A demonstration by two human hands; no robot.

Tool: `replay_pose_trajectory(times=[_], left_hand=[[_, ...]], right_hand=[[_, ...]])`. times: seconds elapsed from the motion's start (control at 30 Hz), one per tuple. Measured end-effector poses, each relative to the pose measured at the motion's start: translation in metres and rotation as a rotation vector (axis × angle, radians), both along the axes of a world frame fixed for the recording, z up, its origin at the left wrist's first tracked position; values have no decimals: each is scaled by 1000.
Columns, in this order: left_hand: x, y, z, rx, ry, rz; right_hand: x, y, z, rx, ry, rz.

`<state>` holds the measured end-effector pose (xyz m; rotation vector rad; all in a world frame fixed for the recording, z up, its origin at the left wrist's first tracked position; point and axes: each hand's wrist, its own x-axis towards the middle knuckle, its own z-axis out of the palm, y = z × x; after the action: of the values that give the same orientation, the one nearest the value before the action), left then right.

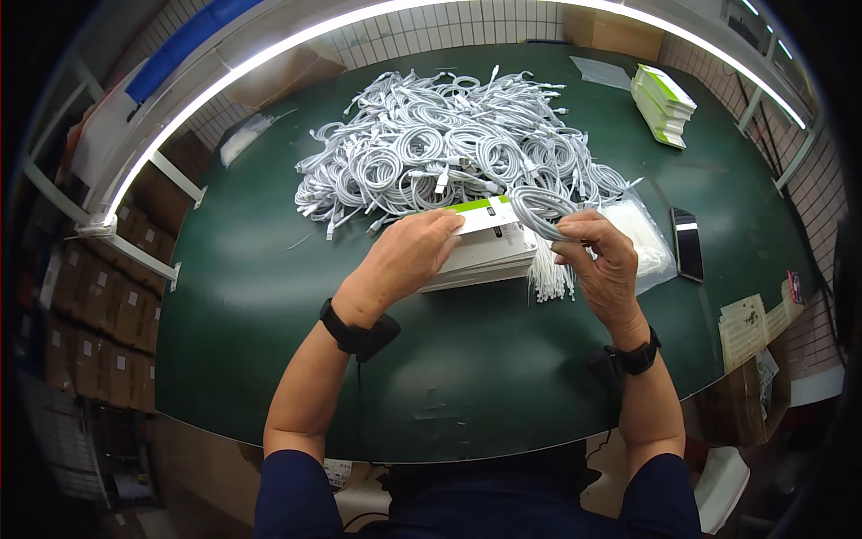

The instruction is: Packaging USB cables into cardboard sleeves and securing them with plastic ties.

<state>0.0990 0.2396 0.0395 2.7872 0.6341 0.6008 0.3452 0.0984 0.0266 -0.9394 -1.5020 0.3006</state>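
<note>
While the left hand [406, 253] pinches a green-and-white card [481, 217] above a white stack [485, 260], the right hand [607, 262] grips a coiled pale cable [537, 211] over the dark green worktop [238, 310].

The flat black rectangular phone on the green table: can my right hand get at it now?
Probably yes: nothing covers the phone, which lies to the right of your right hand, past a clear plastic bag of white ties. That hand is holding a coiled light-grey cable, though.
</note>
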Motion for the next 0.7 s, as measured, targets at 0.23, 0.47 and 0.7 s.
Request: replay_pose_trajectory(times=[0.23, 0.47, 0.7], left_hand=[[-8, -31, 19, 428, -169, -6], [-35, -97, 32, 534, -178, 19], [-62, -123, 3, 160, 0, 5]], right_hand=[[-10, -9, 1, 73, 180, -51], [-33, -23, 20, 223, -15, -12], [-70, -34, 24, 102, -252, 148]])
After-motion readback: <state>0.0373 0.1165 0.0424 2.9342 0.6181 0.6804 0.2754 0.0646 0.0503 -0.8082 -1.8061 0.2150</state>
